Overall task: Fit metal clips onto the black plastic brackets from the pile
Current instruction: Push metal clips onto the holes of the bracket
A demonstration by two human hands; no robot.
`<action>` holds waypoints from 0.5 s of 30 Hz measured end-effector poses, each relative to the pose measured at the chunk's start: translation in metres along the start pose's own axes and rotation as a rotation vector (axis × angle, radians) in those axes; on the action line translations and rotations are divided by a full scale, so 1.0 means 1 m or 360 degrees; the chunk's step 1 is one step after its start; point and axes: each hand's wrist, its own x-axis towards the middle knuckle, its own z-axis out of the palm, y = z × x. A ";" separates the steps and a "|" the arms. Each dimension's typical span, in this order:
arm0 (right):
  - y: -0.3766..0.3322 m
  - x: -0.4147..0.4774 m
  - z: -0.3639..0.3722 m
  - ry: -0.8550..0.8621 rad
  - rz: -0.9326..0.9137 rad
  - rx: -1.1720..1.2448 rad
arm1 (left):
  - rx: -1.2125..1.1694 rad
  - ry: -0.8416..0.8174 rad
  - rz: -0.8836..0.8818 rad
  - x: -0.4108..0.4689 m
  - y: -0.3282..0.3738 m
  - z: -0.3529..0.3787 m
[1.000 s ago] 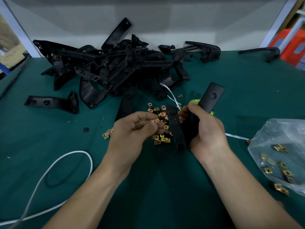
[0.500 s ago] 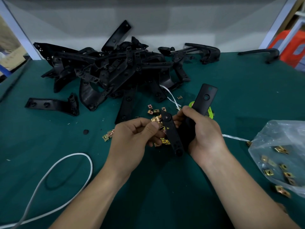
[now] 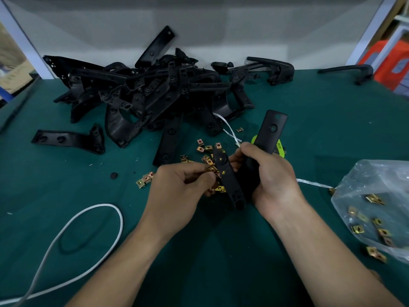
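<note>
My right hand (image 3: 269, 178) grips a black plastic bracket (image 3: 271, 129) at its bend; one arm points up and away, the other arm (image 3: 230, 182) slants down toward me. My left hand (image 3: 177, 193) pinches a brass-coloured metal clip (image 3: 213, 169) against the left edge of that lower arm. Several loose clips (image 3: 207, 149) lie on the green mat just behind my hands, and two more clips (image 3: 145, 180) lie to the left. The pile of black brackets (image 3: 155, 91) fills the far middle of the table.
A clear plastic bag (image 3: 376, 207) with several clips lies at the right. A white cable (image 3: 88, 229) loops at the near left. A single bracket (image 3: 68, 138) lies apart on the left. A green tape roll (image 3: 279, 149) sits behind my right hand.
The bracket has tilted more upright in my right hand. My left hand has brought the clip up to the edge of its lower arm.
</note>
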 end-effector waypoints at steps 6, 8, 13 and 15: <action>-0.002 -0.003 0.001 0.0025 -0.0067 -0.0107 | -0.0302 -0.0012 -0.0098 -0.001 0.001 0.003; -0.003 -0.004 0.001 0.0034 -0.0079 -0.0090 | -0.0424 0.0032 -0.0141 0.000 0.003 0.003; -0.003 -0.003 0.002 0.0033 -0.0047 -0.0025 | -0.0555 0.0048 -0.0217 0.001 0.005 0.001; -0.002 -0.003 0.002 0.0026 -0.0015 0.0006 | -0.0587 0.0007 -0.0260 0.001 0.004 0.001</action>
